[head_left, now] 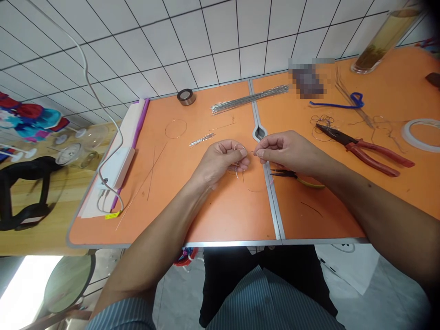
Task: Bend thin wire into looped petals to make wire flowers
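Note:
Both hands are held together above the middle of an orange folding table point(227, 215). My left hand point(222, 162) pinches a small coil of thin metal wire point(234, 168) between its fingers and thumb. My right hand point(287, 153) pinches a fine wire end at that coil. Just under my right hand lie small black pliers with yellow handles point(296, 177). Larger red-handled pliers point(364, 150) rest further right. A bundle of straight silver wires point(249, 99) lies beyond my hands, and a few loose needle-like wires point(202, 139) lie to the left.
A wire ring point(176, 129), a small tape roll point(186, 97), a blue pipe cleaner point(343, 103), tangled dark wire point(322, 126) and a wide tape roll point(421, 135) lie on the table. A white power adapter point(118, 167) with cable sits at left. A glass jar point(385, 43) stands far right.

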`<state>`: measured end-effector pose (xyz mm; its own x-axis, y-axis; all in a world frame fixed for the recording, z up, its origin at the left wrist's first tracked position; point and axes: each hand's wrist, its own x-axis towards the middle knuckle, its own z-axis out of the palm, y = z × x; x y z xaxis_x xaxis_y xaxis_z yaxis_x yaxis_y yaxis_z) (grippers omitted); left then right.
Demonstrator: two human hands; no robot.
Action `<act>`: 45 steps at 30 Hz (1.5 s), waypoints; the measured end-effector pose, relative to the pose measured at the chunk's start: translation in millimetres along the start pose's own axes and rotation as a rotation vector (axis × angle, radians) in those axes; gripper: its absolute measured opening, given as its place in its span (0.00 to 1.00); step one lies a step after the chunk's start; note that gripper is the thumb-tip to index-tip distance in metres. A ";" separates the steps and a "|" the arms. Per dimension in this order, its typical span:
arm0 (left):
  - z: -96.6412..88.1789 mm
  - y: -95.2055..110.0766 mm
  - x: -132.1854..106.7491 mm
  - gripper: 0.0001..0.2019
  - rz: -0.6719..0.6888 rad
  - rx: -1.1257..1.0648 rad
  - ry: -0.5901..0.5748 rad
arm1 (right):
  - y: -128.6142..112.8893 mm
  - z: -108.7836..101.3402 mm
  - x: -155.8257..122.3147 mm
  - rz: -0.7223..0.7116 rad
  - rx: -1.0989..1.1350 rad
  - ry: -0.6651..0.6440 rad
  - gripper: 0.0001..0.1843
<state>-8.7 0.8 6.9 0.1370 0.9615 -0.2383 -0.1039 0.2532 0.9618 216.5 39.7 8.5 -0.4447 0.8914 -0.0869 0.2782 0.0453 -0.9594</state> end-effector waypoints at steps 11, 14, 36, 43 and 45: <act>0.7 1.3 -2.2 0.14 0.005 0.030 -0.052 | -0.2 0.5 -0.6 -0.019 0.029 0.062 0.08; -0.4 -0.1 -1.1 0.15 0.029 0.032 -0.066 | -1.7 0.8 -0.7 -0.024 0.003 0.066 0.08; -3.3 0.6 -0.5 0.21 0.076 0.072 -0.098 | 4.0 -19.3 9.4 0.253 0.521 -0.402 0.21; -3.6 0.5 -0.1 0.20 0.098 0.033 -0.043 | 4.2 -20.9 10.2 0.228 0.521 -0.332 0.18; -3.8 0.2 0.2 0.19 0.108 0.015 -0.015 | 3.7 -22.1 10.5 0.223 0.530 -0.318 0.17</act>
<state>-12.5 1.5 6.5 0.1406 0.9814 -0.1310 -0.1039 0.1462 0.9838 231.7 59.2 10.0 -0.6778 0.6730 -0.2961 -0.0281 -0.4261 -0.9042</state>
